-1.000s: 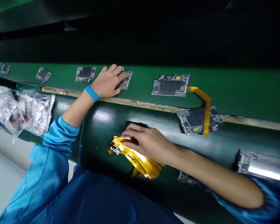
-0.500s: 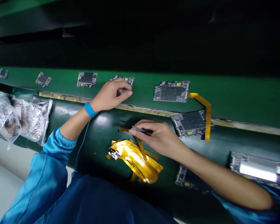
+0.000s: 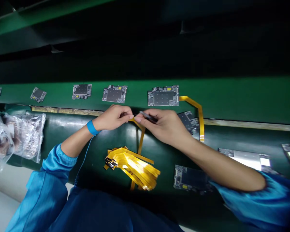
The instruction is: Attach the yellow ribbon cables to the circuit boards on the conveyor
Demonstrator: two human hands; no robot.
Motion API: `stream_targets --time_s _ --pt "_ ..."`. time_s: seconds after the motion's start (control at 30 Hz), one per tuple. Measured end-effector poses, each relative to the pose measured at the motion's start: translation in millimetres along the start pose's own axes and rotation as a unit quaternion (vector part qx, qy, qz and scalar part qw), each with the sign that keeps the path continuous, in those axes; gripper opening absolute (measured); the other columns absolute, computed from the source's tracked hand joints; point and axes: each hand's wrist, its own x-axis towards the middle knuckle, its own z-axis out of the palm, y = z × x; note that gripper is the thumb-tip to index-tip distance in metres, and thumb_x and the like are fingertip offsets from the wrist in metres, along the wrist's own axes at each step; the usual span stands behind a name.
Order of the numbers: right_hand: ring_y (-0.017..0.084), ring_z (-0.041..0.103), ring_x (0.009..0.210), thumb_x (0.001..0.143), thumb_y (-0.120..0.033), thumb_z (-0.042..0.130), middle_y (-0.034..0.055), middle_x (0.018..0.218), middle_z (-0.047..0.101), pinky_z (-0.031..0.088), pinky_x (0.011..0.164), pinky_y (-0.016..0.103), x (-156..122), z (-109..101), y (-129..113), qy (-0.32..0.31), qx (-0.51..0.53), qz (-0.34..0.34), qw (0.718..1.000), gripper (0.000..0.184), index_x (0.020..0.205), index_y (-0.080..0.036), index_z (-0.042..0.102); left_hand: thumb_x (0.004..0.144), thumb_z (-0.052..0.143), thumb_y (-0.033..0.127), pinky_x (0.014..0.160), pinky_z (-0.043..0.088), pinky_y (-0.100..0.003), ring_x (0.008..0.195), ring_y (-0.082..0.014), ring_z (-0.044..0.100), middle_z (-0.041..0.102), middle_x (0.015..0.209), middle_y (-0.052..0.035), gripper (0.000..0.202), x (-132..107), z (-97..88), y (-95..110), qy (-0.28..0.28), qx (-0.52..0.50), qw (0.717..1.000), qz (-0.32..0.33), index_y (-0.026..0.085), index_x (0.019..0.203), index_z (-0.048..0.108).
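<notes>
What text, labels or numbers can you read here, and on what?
No text is readable.
The circuit boards on the green belt: any markings too small and blurred.
The yellow strip pinched by left hand, thin tool in right hand, blue wristband: no lettering visible.

Single head-worn view, tilted, looking down, close over workbench (image 3: 62,129)

Open dark bench (image 3: 62,129) stretches between crinkled plastic bags (image 3: 24,135) at the left and a pile of yellow ribbon cables (image 3: 132,166) at near centre. Circuit boards (image 3: 190,178) crowd the near right. The green belt (image 3: 244,96) beyond lies open at its right end.
</notes>
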Motion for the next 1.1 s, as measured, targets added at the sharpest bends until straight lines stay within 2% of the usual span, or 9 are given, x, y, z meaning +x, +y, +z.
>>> stream_targets --time_s 0.07,0.13,0.27,0.33,0.43,0.53,0.77,0.97,1.1 --pt "0.019 0.05 0.057 0.092 -0.085 0.064 0.0003 0.058 0.055 0.041 0.056 0.035 7 -6 1 -0.008 -0.03 -0.008 0.999 0.063 0.067 -0.028 0.064 0.1 0.06 0.027 0.07 0.044 -0.026 0.071 -0.0135 0.058 0.064 0.074 0.002 0.02 5 -0.2 -2 0.019 0.017 1.0 -0.004 0.02 0.082 0.063" --pt "0.02 0.05 0.058 0.094 -0.082 0.063 0.0007 0.059 0.055 0.041 0.057 0.036 18 -13 5 0.003 -0.05 -0.008 0.999 0.06 0.068 -0.028 0.064 0.1 0.06 0.025 0.071 0.047 -0.027 0.075 -0.0154 0.063 0.069 0.079 -0.0005 0.017 13 -1.7 -4 0.074 0.07 0.995 -0.022 0.02 0.085 0.065" --pt "0.022 0.059 0.064 0.096 -0.065 0.067 0.0025 0.067 0.065 0.045 0.064 0.036 42 -24 17 0.044 -0.087 -0.01 0.995 0.044 0.076 -0.026 0.069 0.1 0.063 0.027 0.082 0.054 -0.035 0.098 -0.0254 0.073 0.077 0.097 -0.0077 0.014 36 -3.1 0 0.179 0.289 0.935 -0.099 0.02 0.092 0.072" --pt "0.023 0.061 0.065 0.094 -0.057 0.069 0.003 0.067 0.066 0.046 0.065 0.037 53 -26 23 0.057 -0.101 -0.011 0.993 0.037 0.077 -0.024 0.07 0.101 0.064 0.03 0.085 0.056 -0.038 0.108 -0.031 0.075 0.078 0.108 -0.0116 0.016 47 -0.8 5 0.167 0.367 0.906 -0.13 0.019 0.102 0.076" --pt "0.025 0.066 0.07 0.093 -0.05 0.069 0.0045 0.074 0.073 0.049 0.068 0.038 63 -25 29 0.063 -0.093 -0.008 0.994 0.029 0.084 -0.023 0.074 0.103 0.058 0.023 0.089 0.059 -0.041 0.115 -0.034 0.075 0.078 0.119 -0.0157 0.026 57 4.3 11 0.135 0.42 0.886 -0.142 0.016 0.119 0.077" --pt "0.027 0.071 0.081 0.092 -0.044 0.07 0.0062 0.089 0.08 0.054 0.074 0.04 66 -22 30 0.072 -0.07 -0.011 0.995 0.024 0.093 -0.023 0.079 0.101 0.055 0.017 0.092 0.059 -0.042 0.117 -0.0344 0.075 0.078 0.12 -0.0168 0.032 59 5.4 10 0.129 0.429 0.884 -0.135 0.015 0.124 0.076" --pt "0.023 0.061 0.069 0.094 -0.044 0.071 0.0037 0.07 0.067 0.047 0.065 0.039 75 -20 32 0.066 -0.081 0.02 0.994 0.027 0.077 -0.025 0.075 0.098 0.055 0.015 0.085 0.058 -0.044 0.099 -0.0324 0.074 0.078 0.104 -0.0124 0.022 57 -6.7 -1 0.139 0.375 0.911 -0.097 0.021 0.098 0.076" --pt "0.024 0.067 0.076 0.091 -0.041 0.075 0.0041 0.078 0.075 0.052 0.071 0.039 80 -23 34 0.063 -0.063 0.032 0.996 0.019 0.079 -0.025 0.076 0.098 0.057 0.015 0.09 0.057 -0.043 0.106 -0.0318 0.074 0.077 0.11 -0.0125 0.02 60 -4.2 8 0.108 0.385 0.91 -0.113 0.02 0.104 0.076" --pt "0.025 0.069 0.074 0.09 -0.036 0.075 0.0042 0.077 0.075 0.054 0.072 0.04 80 -24 34 0.065 -0.075 0.044 0.994 0.015 0.081 -0.024 0.077 0.098 0.056 0.015 0.088 0.058 -0.041 0.103 -0.0297 0.073 0.077 0.109 -0.0118 0.021 59 -3.5 2 0.112 0.379 0.915 -0.077 0.021 0.101 0.076"
